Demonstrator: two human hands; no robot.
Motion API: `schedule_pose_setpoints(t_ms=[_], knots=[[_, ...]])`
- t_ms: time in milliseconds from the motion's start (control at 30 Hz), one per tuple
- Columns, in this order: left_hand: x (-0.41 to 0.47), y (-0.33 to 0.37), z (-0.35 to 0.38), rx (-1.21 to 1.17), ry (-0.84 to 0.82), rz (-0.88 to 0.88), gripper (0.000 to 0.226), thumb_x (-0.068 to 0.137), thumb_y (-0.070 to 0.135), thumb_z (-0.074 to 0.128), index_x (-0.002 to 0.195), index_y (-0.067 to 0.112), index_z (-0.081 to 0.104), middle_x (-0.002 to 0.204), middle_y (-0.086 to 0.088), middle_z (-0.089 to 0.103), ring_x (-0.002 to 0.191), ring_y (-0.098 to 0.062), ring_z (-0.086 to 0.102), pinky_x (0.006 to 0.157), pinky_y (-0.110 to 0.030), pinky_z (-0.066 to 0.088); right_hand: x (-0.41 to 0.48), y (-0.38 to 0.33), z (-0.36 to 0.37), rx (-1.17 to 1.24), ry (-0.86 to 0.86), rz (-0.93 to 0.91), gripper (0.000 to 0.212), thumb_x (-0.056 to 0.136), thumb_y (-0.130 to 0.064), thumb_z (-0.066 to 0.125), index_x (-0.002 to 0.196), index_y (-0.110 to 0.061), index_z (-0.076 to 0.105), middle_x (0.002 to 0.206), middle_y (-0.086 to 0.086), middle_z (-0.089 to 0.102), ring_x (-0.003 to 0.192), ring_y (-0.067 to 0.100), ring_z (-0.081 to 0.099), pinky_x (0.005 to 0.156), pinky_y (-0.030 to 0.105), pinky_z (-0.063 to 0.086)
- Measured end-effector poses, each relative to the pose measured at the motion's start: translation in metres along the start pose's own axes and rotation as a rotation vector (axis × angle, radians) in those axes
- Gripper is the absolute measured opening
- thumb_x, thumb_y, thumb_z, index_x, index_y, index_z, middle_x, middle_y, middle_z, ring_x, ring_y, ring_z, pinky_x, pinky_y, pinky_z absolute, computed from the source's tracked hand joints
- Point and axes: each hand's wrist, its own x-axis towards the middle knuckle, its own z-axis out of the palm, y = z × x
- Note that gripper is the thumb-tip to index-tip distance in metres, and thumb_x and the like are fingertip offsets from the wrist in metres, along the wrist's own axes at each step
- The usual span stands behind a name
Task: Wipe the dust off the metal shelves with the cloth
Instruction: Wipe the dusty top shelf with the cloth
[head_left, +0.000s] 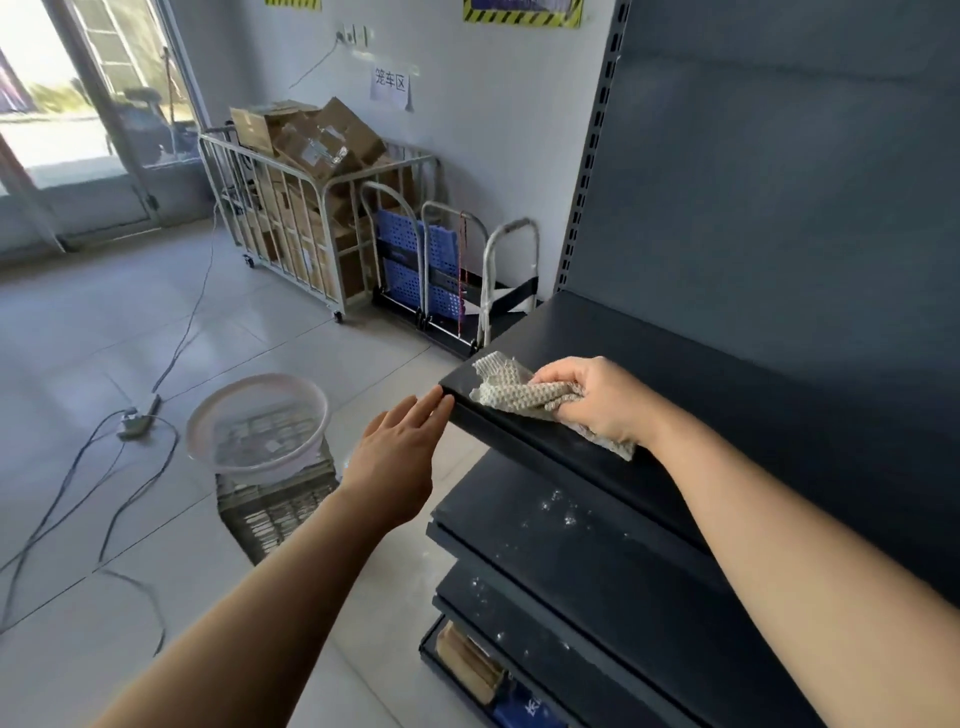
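A dark metal shelf unit fills the right side of the head view. My right hand (597, 400) presses a grey waffle-textured cloth (511, 392) onto the near left corner of the top shelf (701, 384). My left hand (402, 449) is flat with fingers extended, its fingertips touching the left corner edge of that shelf. The shelf below (587, 535) carries white dust specks, and so does the one under it (524, 623).
A white basin of water (258, 423) sits on a grey crate (275, 506) left of the shelves. Cables and a power strip (136, 421) lie on the tiled floor. A cage cart of cardboard boxes (306, 208) and folded trolleys (447, 270) stand by the wall.
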Motion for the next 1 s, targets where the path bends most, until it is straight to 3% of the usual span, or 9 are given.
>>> schedule_pose_setpoints(t_ms=[133,267,367,467,600,700,867,933,1000], knots=[[-0.003,0.013,0.003,0.014,0.03,-0.075,0.081,0.081,-0.004,0.036,0.149,0.027,0.003,0.158,0.007,0.001,0.144,-0.02,0.006,0.117,-0.037,0.012,0.012,0.006,0.006,-0.025,-0.09,-0.139,0.047,0.077,0.009,0.051,0.101,-0.026,0.073,0.118,-0.009,0.058,0.113,0.012,0.054,0.098,0.019,0.038],[-0.005,0.026,0.008,-0.001,0.065,-0.115,0.08,0.08,-0.002,0.04,0.149,0.022,0.009,0.157,0.005,0.008,0.142,-0.019,0.011,0.115,-0.033,0.012,0.051,-0.001,0.025,-0.134,-0.083,-0.23,0.052,0.084,0.006,0.047,0.109,-0.034,0.069,0.129,-0.01,0.052,0.124,0.016,0.042,0.115,0.034,0.027],[-0.006,0.029,0.01,-0.011,0.047,-0.141,0.081,0.081,-0.002,0.041,0.149,0.024,0.004,0.158,0.007,0.002,0.143,-0.018,0.008,0.115,-0.033,0.01,0.081,-0.014,0.032,-0.231,-0.091,-0.215,0.056,0.089,0.003,0.041,0.115,-0.042,0.063,0.134,-0.013,0.046,0.125,0.018,0.032,0.116,0.036,0.02],[-0.007,0.031,0.01,-0.03,0.02,-0.164,0.084,0.08,-0.004,0.04,0.149,0.026,0.0,0.158,0.009,-0.001,0.143,-0.017,0.007,0.116,-0.032,0.009,0.112,-0.018,0.035,-0.349,-0.123,-0.21,0.064,0.089,0.004,0.036,0.123,-0.046,0.055,0.14,-0.008,0.04,0.126,0.025,0.031,0.115,0.039,0.021],[-0.006,0.039,0.009,-0.035,0.025,-0.178,0.089,0.079,-0.007,0.04,0.148,0.031,-0.001,0.158,0.008,-0.001,0.144,-0.016,0.007,0.116,-0.032,0.009,0.128,-0.01,0.024,-0.291,0.033,-0.162,0.073,0.084,0.011,0.033,0.134,-0.041,0.046,0.14,0.005,0.041,0.125,0.032,0.036,0.11,0.042,0.033],[-0.005,0.046,0.008,-0.032,0.017,-0.198,0.089,0.078,-0.008,0.04,0.148,0.03,0.001,0.158,0.005,0.0,0.144,-0.017,0.008,0.116,-0.033,0.011,0.11,0.009,0.003,-0.046,0.151,-0.184,0.064,0.081,0.009,0.039,0.13,-0.03,0.054,0.136,0.008,0.049,0.123,0.027,0.048,0.098,0.027,0.042],[-0.004,0.056,0.009,-0.028,0.02,-0.24,0.086,0.079,-0.007,0.038,0.149,0.028,0.002,0.158,0.004,-0.001,0.144,-0.018,0.005,0.116,-0.034,0.009,0.044,0.033,-0.041,0.273,-0.04,-0.226,0.053,0.077,0.016,0.053,0.102,-0.028,0.069,0.099,-0.003,0.07,0.088,0.004,0.065,0.074,0.009,0.047],[-0.004,0.061,0.011,-0.033,0.022,-0.265,0.086,0.08,-0.007,0.038,0.149,0.027,0.001,0.158,0.005,-0.002,0.144,-0.018,0.005,0.115,-0.034,0.012,0.012,0.036,-0.057,0.266,-0.189,-0.239,0.044,0.079,0.015,0.056,0.097,-0.022,0.071,0.088,-0.006,0.071,0.073,-0.005,0.063,0.066,0.006,0.046],[-0.004,0.064,0.012,-0.041,0.018,-0.286,0.086,0.079,-0.008,0.04,0.149,0.027,0.001,0.158,0.005,-0.001,0.144,-0.019,0.007,0.115,-0.035,0.015,-0.014,0.041,-0.062,0.133,-0.307,-0.244,0.048,0.077,0.014,0.053,0.087,-0.028,0.073,0.094,-0.006,0.071,0.08,0.0,0.064,0.071,0.008,0.047]])
